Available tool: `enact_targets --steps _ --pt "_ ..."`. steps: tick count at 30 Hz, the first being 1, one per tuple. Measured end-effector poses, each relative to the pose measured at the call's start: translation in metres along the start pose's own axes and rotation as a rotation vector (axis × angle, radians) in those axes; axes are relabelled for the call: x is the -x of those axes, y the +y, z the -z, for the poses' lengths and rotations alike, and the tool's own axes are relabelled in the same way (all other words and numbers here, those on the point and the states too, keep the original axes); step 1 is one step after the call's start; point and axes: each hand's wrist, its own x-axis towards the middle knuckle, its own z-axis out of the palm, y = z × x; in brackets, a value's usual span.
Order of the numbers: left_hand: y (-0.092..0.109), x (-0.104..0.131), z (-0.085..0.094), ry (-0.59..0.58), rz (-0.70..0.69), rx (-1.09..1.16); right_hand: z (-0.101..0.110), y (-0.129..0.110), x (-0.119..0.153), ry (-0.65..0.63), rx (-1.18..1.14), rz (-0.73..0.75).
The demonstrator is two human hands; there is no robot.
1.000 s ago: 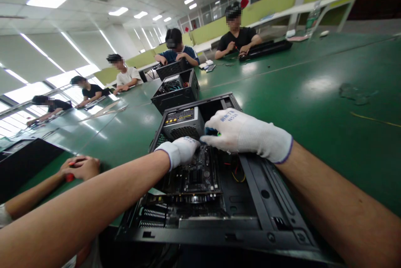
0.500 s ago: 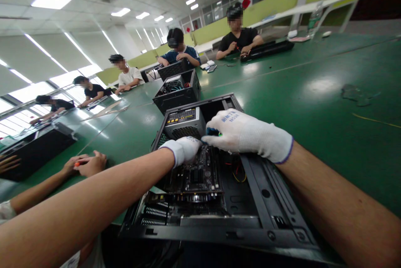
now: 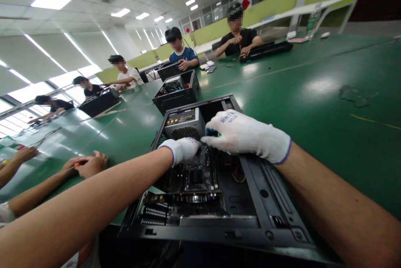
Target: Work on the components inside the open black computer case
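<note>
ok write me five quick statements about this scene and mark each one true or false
1. The person's left hand and right hand are both white-gloved. True.
2. The computer case in front of the person is closed up. False: it is open, and the motherboard shows inside.
3. The power supply sits just beyond the left hand. True.
4. The right hand lies flat on the tabletop, away from the case. False: it is at the open case, fingers curled; what it may hold is hidden.
5. A second open case stands farther off on the green tabletop. True.
</note>
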Motion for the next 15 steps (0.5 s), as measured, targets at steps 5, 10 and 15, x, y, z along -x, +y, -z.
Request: enact_targets --steps 5,10,15 --pt "0.004 0.004 0.005 -0.082 0.004 -0.037 0.0 0.0 0.0 -0.008 0.006 -0.01" --pt "0.006 0.007 0.007 -0.101 0.041 -0.033 0.001 0.0 0.001 -0.007 0.017 -0.001" --pt "0.01 0.025 0.017 -0.042 0.053 0.018 0.0 -0.002 0.001 0.002 -0.011 -0.017"
